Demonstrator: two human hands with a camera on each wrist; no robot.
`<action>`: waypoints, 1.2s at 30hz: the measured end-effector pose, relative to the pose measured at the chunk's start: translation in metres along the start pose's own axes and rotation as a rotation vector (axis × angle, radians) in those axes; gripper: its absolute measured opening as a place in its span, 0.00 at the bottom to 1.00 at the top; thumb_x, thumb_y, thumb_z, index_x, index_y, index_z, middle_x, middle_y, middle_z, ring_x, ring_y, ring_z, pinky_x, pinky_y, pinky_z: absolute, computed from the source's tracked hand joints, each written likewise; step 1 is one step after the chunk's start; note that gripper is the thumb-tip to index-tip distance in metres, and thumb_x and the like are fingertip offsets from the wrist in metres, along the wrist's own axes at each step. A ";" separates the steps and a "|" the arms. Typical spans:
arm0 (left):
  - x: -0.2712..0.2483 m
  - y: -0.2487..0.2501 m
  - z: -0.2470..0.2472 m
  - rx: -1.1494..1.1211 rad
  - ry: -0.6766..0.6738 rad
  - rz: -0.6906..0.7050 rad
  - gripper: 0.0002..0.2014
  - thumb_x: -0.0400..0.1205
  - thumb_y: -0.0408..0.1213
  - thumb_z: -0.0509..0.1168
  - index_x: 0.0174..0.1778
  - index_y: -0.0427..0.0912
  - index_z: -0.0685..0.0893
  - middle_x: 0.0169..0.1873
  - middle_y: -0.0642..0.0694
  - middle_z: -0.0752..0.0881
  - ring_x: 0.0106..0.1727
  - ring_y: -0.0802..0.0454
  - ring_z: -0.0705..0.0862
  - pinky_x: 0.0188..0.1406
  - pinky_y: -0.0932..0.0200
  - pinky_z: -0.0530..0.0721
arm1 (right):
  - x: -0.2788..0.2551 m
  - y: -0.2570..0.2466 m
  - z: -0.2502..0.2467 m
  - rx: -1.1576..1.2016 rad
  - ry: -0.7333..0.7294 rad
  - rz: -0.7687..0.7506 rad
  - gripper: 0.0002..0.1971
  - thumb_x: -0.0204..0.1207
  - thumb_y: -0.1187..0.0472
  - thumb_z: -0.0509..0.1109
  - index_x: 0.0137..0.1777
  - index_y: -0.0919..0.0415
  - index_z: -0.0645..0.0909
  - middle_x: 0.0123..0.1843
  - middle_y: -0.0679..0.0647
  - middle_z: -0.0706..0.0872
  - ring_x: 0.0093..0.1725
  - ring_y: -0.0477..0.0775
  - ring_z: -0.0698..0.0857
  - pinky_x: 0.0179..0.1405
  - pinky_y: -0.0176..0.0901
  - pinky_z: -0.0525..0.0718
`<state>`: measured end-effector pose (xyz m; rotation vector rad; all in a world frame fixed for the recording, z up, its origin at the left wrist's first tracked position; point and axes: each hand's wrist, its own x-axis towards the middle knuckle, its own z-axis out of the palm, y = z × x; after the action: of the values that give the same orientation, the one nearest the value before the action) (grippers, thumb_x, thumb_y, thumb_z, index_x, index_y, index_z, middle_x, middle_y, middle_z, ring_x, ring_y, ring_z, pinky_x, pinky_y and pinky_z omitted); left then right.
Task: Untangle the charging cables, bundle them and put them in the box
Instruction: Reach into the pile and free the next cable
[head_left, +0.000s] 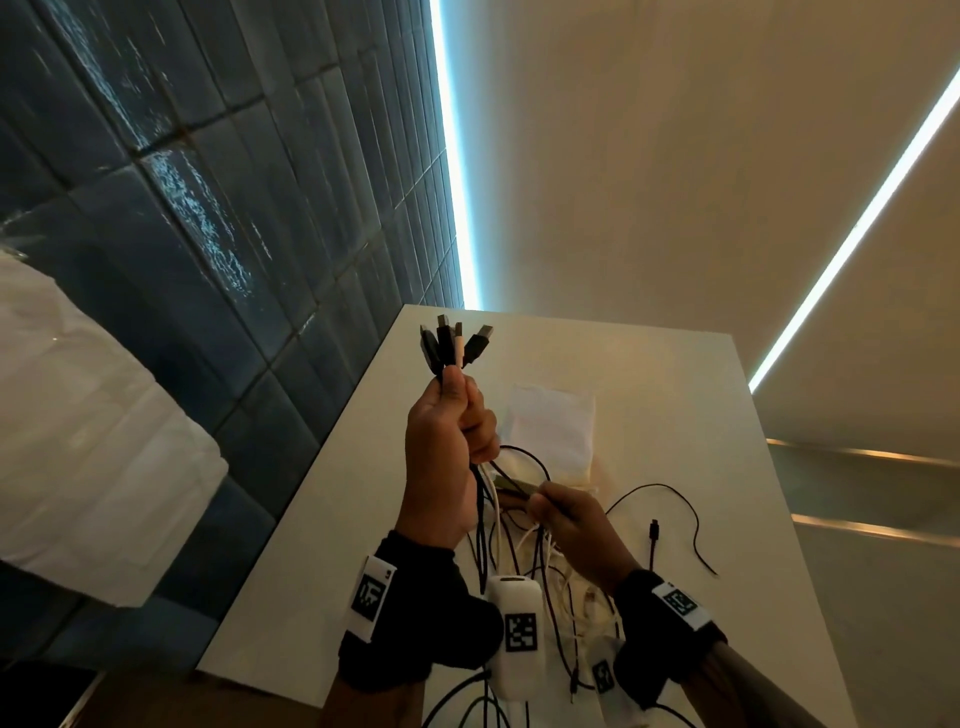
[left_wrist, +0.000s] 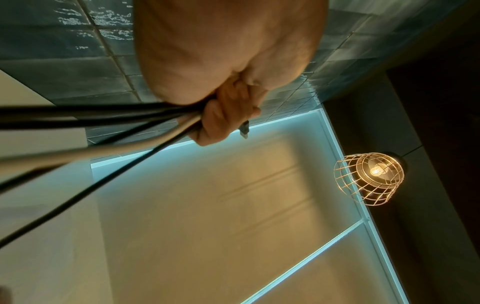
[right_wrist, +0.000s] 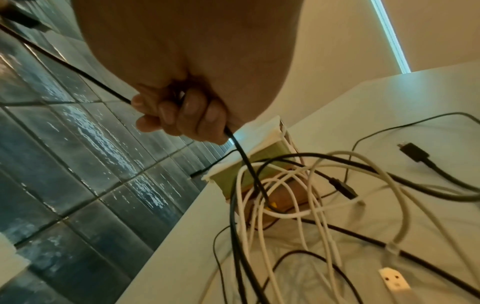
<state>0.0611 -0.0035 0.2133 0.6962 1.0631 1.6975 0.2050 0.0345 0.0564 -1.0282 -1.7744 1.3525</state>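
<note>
The left hand (head_left: 441, 457) is gripping a bunch of USB plug ends (head_left: 454, 345), raised above the counter (head_left: 675, 415), with the cables (head_left: 524, 566) trailing down from its fist into a loose black-and-white tangle lying on the surface. The right hand (head_left: 569, 519) is curling its fingers round one black cable (right_wrist: 244, 156) just below, with another plug end showing at its fingertips. The step in hand looks like the untangling — gathering each cable's plug into one hand. The box (head_left: 553, 426) is standing on the counter just behind the hands, nothing yet inside that can be seen. The next move is probably calling for the right hand to be feeding its plug into the left hand's bunch — then drawing the strands free without tightening the knots.
</note>
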 end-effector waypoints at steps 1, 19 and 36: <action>0.000 0.003 -0.001 -0.014 0.007 0.011 0.18 0.90 0.43 0.50 0.35 0.42 0.72 0.23 0.50 0.61 0.21 0.57 0.56 0.22 0.58 0.54 | -0.001 0.006 0.001 -0.005 0.004 0.013 0.17 0.84 0.68 0.64 0.33 0.51 0.78 0.29 0.36 0.81 0.32 0.36 0.76 0.36 0.28 0.72; -0.001 -0.010 0.003 0.140 0.114 -0.206 0.14 0.91 0.43 0.49 0.40 0.42 0.68 0.27 0.44 0.80 0.19 0.55 0.69 0.17 0.64 0.61 | 0.002 -0.091 -0.036 0.414 0.194 -0.071 0.08 0.78 0.68 0.69 0.41 0.73 0.82 0.25 0.49 0.73 0.24 0.45 0.66 0.22 0.34 0.66; -0.004 0.004 0.003 -0.244 -0.215 -0.140 0.17 0.89 0.44 0.49 0.36 0.43 0.73 0.23 0.52 0.68 0.20 0.59 0.60 0.24 0.61 0.58 | -0.017 -0.056 -0.011 0.371 -0.116 0.019 0.14 0.82 0.59 0.67 0.34 0.60 0.84 0.25 0.43 0.74 0.24 0.42 0.66 0.25 0.32 0.63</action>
<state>0.0628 -0.0066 0.2182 0.6164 0.7233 1.5598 0.2119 0.0158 0.1130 -0.7780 -1.5159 1.7027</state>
